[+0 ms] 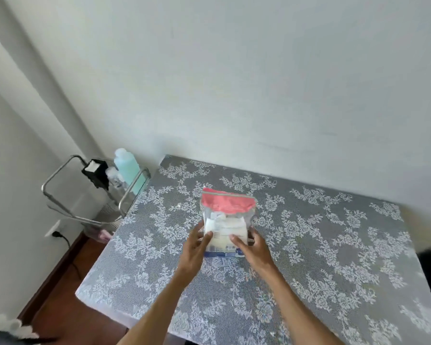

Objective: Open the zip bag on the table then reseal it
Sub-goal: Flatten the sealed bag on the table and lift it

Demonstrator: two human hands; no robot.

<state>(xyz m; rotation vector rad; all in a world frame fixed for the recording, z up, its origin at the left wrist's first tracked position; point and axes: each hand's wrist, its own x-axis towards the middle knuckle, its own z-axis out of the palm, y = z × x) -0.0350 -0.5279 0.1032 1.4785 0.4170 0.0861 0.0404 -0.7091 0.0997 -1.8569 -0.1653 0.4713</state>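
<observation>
1. The zip bag (225,221) lay mid-counter (334,245), its red contents toward the far end.
2. Both hands, left (195,247) and right (250,246), held its near end, fingers spread and relaxed against it.
3. Opening seemed not yet begun; next, the fingers needed to pinch the zip edge.

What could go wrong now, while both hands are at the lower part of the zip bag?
1. Both the left hand and the right hand sit at the near end of the zip bag, far from its zip strip; pulling from here might slide the bag on the lace tablecloth instead of opening it.
2. The bag looks full, so the contents may spill once it is opened.
</observation>
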